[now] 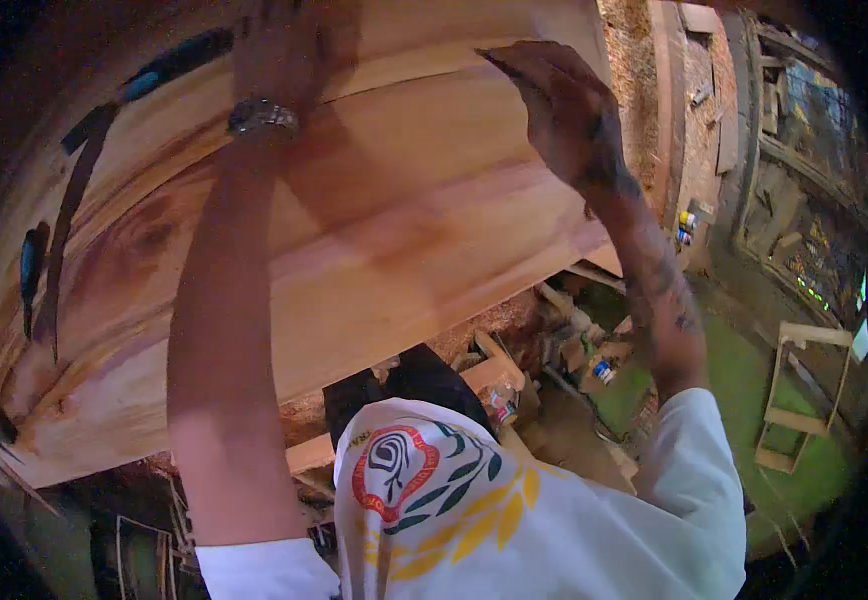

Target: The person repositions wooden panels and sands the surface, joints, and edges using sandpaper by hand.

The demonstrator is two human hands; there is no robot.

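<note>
A wide, reddish-brown wooden panel [374, 270] lies in front of me, with a thin dark line running along its upper part. My left hand [294, 45] reaches over the panel at the top of the view, a metal watch on its wrist; its fingers are lost in the dark edge. Over the panel's right end is my right hand [574, 115]. Its fingers are pressed together to a point near the dark line; anything between them is too small to make out. To the left on the panel lies a tool with a black-and-blue handle [154, 80].
Another blue-handled tool [30, 270] lies at the panel's left. Wood offcuts [489, 375] and shavings litter the area under its near edge. A small wooden frame [804, 395] stands on the green floor at the right. Small containers [687, 227] sit beyond my right forearm.
</note>
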